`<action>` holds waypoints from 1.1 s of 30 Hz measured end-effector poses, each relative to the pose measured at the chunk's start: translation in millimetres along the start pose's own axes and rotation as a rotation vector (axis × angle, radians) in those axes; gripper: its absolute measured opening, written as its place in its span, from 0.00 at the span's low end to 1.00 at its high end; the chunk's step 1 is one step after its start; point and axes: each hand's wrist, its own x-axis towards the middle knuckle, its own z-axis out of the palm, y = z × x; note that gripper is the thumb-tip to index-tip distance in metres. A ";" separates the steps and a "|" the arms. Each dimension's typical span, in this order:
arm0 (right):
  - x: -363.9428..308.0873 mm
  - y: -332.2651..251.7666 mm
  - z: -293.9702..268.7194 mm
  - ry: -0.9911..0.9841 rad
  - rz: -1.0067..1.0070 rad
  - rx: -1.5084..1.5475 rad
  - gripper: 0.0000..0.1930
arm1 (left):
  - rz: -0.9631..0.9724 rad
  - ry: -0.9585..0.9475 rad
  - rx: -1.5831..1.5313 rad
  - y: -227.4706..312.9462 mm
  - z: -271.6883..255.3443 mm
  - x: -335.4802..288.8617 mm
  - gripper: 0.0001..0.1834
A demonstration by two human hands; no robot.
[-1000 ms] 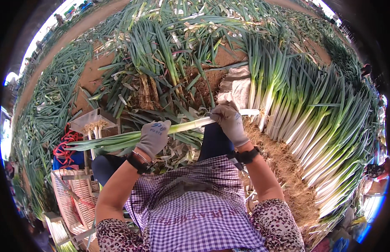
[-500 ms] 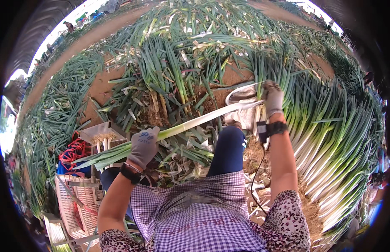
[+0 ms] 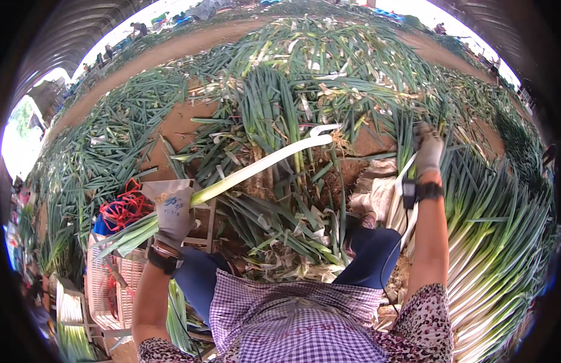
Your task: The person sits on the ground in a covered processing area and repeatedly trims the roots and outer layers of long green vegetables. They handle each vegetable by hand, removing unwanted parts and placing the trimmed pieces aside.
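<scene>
One long leek [image 3: 262, 167] slants up and away from the left hand [image 3: 173, 216], its pale end raised above the scattered leaves [image 3: 280, 224] and well apart from the right hand [image 3: 428, 148]. The left grip is wrapped firmly around the green part, with leaf tips trailing out behind; at the other end a white strip [image 3: 324, 128] curls back, brown roots [image 3: 340, 140] just beside it. The right hand is near the row of leeks [image 3: 474, 260]; whether its grip holds anything, I cannot tell. Judging by that curl, the step in hand looks like stripping outer skin from the stalk. The next move seems to call for a steady left hold and a light right-hand pinch on the loose strip.
</scene>
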 end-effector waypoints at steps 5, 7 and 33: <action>-110.4 4.1 112.3 -0.738 -0.246 -0.498 0.21 | -0.058 -0.001 0.079 -18.6 1.3 -8.7 0.10; -125.6 6.5 152.6 -0.728 -0.443 -0.811 0.29 | -0.091 -0.012 0.040 -16.6 0.9 -11.2 0.09; -256.4 87.9 171.8 -1.535 0.120 -0.522 0.17 | -0.579 -0.050 -0.939 -166.6 -184.7 -28.3 0.10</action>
